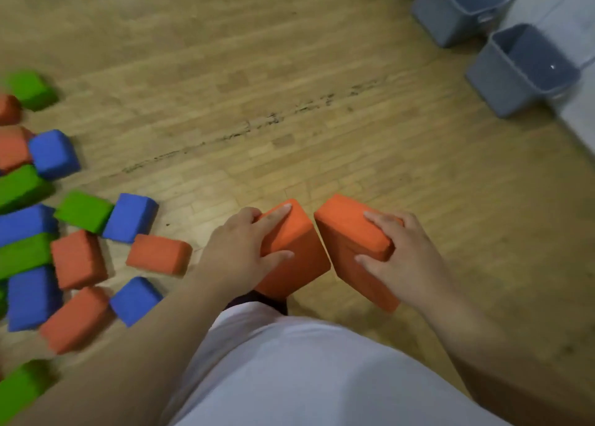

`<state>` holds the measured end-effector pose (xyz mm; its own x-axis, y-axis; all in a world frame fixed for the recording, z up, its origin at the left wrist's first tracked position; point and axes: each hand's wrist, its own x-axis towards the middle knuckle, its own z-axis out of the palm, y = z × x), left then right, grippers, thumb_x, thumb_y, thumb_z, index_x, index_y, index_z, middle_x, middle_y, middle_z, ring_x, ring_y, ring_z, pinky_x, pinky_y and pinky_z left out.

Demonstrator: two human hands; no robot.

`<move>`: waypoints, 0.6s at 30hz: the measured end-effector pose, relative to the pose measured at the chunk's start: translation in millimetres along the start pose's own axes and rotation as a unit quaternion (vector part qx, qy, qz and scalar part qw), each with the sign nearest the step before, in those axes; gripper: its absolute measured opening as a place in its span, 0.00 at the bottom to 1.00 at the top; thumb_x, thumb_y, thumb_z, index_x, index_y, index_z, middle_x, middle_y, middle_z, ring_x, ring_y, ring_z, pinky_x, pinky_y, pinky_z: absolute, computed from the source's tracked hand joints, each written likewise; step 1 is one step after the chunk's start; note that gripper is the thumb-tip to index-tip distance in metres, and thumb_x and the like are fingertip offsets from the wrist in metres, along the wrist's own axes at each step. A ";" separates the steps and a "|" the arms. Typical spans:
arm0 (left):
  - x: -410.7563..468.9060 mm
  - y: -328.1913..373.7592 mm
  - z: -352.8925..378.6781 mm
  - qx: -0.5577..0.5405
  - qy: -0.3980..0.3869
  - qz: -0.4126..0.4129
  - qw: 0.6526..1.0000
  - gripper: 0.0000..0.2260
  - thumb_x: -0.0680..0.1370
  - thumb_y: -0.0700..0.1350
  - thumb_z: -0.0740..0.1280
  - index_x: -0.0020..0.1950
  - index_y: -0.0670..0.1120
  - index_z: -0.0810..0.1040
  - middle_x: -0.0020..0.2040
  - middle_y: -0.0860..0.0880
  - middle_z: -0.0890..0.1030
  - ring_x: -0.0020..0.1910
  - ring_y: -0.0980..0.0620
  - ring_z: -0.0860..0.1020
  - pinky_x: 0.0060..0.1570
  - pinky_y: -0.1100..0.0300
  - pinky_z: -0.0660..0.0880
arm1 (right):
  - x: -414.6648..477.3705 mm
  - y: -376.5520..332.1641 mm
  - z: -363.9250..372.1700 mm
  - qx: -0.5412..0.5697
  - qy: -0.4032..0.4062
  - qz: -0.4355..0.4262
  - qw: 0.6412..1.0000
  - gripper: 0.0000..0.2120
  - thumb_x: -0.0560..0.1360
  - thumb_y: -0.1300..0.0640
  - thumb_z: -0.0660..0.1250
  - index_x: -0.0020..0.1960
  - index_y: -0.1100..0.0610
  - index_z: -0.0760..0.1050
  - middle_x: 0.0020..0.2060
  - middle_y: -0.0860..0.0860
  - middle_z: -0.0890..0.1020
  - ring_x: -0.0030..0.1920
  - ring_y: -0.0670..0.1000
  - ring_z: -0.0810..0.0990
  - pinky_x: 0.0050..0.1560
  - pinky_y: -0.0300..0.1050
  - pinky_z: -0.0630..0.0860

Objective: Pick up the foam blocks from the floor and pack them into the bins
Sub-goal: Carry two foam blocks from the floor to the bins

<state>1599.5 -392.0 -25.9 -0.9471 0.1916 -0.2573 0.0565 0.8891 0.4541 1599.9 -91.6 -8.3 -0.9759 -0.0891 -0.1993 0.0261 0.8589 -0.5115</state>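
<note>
Both hands clamped — left hand (240, 248) and right hand (402, 258) each gripping an orange block.

Pale wooden strip floor (289, 71) carrying blocks and bins
Orange, blue and green rectangular foam blocks (79, 258) are lying scattered at the left; open grey plastic bins (495, 84) are standing at the upper right; a dark scuff streak (257, 126) is crossing the middle.

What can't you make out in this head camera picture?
All in the head view.
Nearer bin: inside dark, contents unclear.
Farther bin: cut off by the top edge.
Left pile of blocks: blurred, cut by the left edge; no count.
Left orange block, right orange block: left hand and right hand cover their gripped sides.
</note>
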 end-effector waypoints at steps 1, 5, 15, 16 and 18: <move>21.6 0.3 -3.6 -0.003 -0.010 0.010 1.000 0.36 0.75 0.69 0.66 0.80 0.68 0.54 0.66 0.51 0.71 0.62 0.48 0.74 0.60 0.49 0.74 | 10.9 4.3 -0.5 0.003 0.002 0.013 1.000 0.37 0.67 0.42 0.78 0.74 0.38 0.69 0.67 0.44 0.67 0.67 0.47 0.72 0.66 0.48 0.74; 116.1 -14.7 -22.4 -0.012 -0.043 0.030 0.999 0.36 0.75 0.67 0.68 0.79 0.68 0.57 0.67 0.53 0.71 0.63 0.49 0.73 0.61 0.51 0.73 | 84.6 4.7 1.8 -0.008 -0.004 0.054 0.998 0.36 0.68 0.41 0.77 0.74 0.38 0.67 0.67 0.40 0.66 0.66 0.45 0.72 0.65 0.47 0.74; 330.8 -93.9 -173.5 -0.006 -0.032 0.010 0.999 0.36 0.73 0.65 0.72 0.78 0.64 0.63 0.66 0.53 0.74 0.61 0.48 0.74 0.59 0.50 0.74 | 341.3 -94.1 -43.3 0.027 0.012 0.051 0.998 0.36 0.70 0.41 0.76 0.75 0.37 0.65 0.66 0.39 0.65 0.63 0.42 0.71 0.60 0.41 0.70; 353.5 -94.1 -186.9 -0.004 -0.025 0.013 1.000 0.36 0.72 0.64 0.73 0.78 0.64 0.64 0.66 0.53 0.74 0.61 0.48 0.75 0.59 0.50 0.74 | 362.0 -99.2 -51.2 0.029 0.018 0.052 0.998 0.36 0.71 0.41 0.76 0.75 0.37 0.65 0.66 0.39 0.65 0.62 0.41 0.70 0.58 0.40 0.69; 398.3 -89.2 -209.1 -0.002 -0.012 0.018 1.000 0.36 0.72 0.64 0.73 0.78 0.64 0.64 0.66 0.54 0.74 0.61 0.48 0.75 0.60 0.49 0.74 | 402.4 -103.1 -67.8 0.030 0.029 0.043 0.998 0.35 0.71 0.41 0.75 0.75 0.37 0.65 0.67 0.39 0.65 0.61 0.41 0.69 0.58 0.40 0.68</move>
<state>1151.2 -481.9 9.5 -0.9363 0.2341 -0.2618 0.0895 0.8799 0.4667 1189.8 -181.8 20.9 -0.9805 0.0141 -0.1958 0.1208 0.8296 -0.5451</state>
